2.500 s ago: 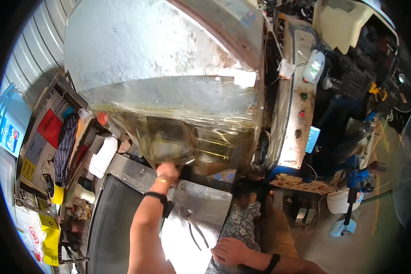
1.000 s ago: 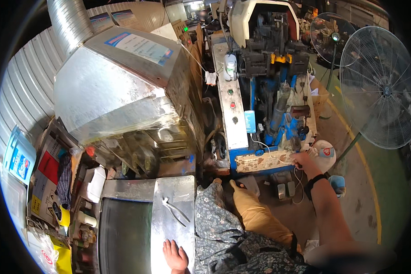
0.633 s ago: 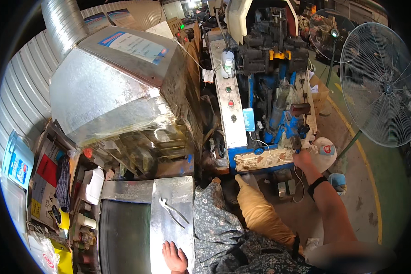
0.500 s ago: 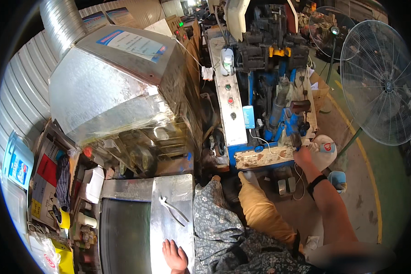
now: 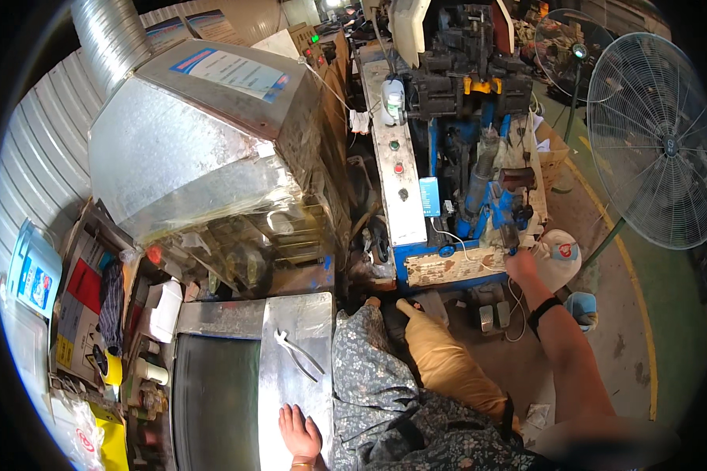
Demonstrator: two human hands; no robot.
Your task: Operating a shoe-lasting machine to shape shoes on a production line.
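My left hand [image 5: 299,434] lies flat on a shiny metal plate [image 5: 273,392], fingers stretched out and holding nothing. A pair of metal pincers [image 5: 298,355] rests on the same plate, just beyond my fingertips. My right arm, with a dark wristband [image 5: 543,312], reaches forward to the front right corner of a blue machine [image 5: 479,212]. There my right hand [image 5: 524,269] is closed below a dark cylindrical part [image 5: 509,235]; what its fingers hold is hidden. Beside the plate runs a dark belt [image 5: 216,392].
A metal hood [image 5: 188,149] rises at the left. A large fan [image 5: 656,141] stands at the right, near a white tub [image 5: 558,255] and a small blue bucket [image 5: 581,310]. Foot pedals [image 5: 493,315] sit below the machine. My legs fill the lower middle.
The view has shifted slightly. My left hand has slid a little forward on the plate, showing more wrist. My yellow-brown-covered leg has shifted slightly left. The right hand stays at the machine.
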